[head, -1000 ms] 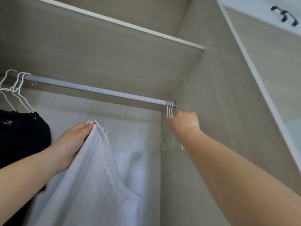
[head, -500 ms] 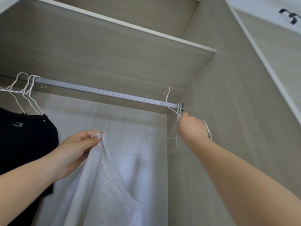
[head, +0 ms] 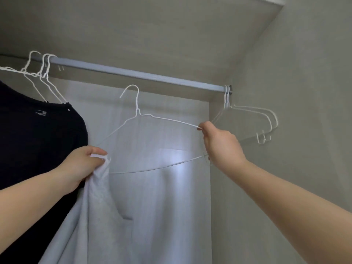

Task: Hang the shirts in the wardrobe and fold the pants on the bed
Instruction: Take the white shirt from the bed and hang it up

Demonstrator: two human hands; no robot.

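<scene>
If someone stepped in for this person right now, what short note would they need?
Left hand: grips the white shirt by its top edge.
Right hand: pinches the right end of a white wire hanger, off the rail.
Done: black shirt hangs at the rail's left; two spare hangers hang at its right end.
Left: thread the hanger into the white shirt, hook it on the rail. Pants and bed are out of view.

Both bare forearms reach up and forward, the left hand (head: 80,164) pinching with curled fingers, the right hand (head: 222,144) clenched, thumb uppermost.
</scene>
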